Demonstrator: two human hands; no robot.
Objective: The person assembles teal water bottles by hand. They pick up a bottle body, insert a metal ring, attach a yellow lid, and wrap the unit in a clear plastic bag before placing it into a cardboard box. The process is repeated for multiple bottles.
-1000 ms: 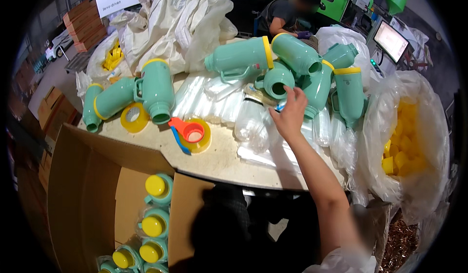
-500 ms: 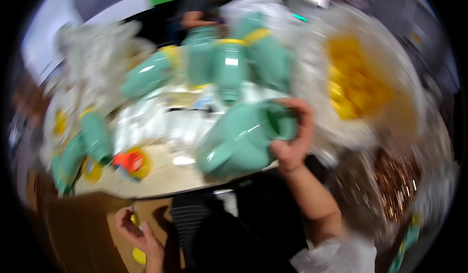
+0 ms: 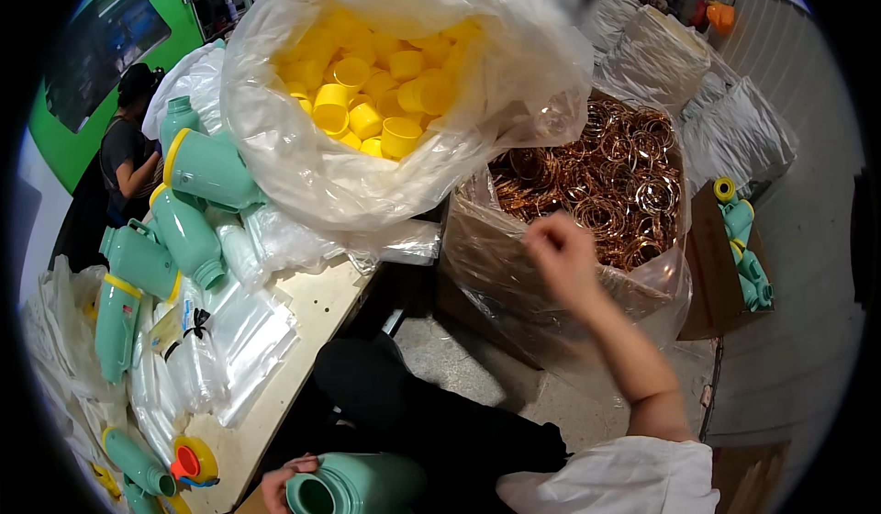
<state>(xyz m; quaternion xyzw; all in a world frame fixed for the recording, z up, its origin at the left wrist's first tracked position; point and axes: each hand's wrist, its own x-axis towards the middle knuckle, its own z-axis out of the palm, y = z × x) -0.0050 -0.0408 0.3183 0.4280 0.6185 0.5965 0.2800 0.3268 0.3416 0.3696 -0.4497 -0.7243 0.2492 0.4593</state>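
My left hand (image 3: 288, 486) is closed on a mint-green plastic jug body (image 3: 381, 485) at the lower edge, its open round neck facing me. My right hand (image 3: 563, 259) is over the near left edge of a plastic-lined box heaped with thin copper-coloured rings (image 3: 633, 193). Its fingers are curled, and I cannot make out what, if anything, they hold. Left of the box, a big clear plastic bag (image 3: 340, 184) holds many yellow cups or caps (image 3: 381, 96).
More green jug bodies (image 3: 188, 229) with yellow rims lie on the table (image 3: 312, 317) beside flat clear plastic bags (image 3: 257, 340). At right stands a carton (image 3: 711, 284) with green parts. White sacks (image 3: 739, 138) are behind it. Another person (image 3: 128, 147) works at far left.
The view has swung right, toward the box of copper-coloured rings. The jug body has passed from my right hand to my left, and my right hand has reached over to the box.
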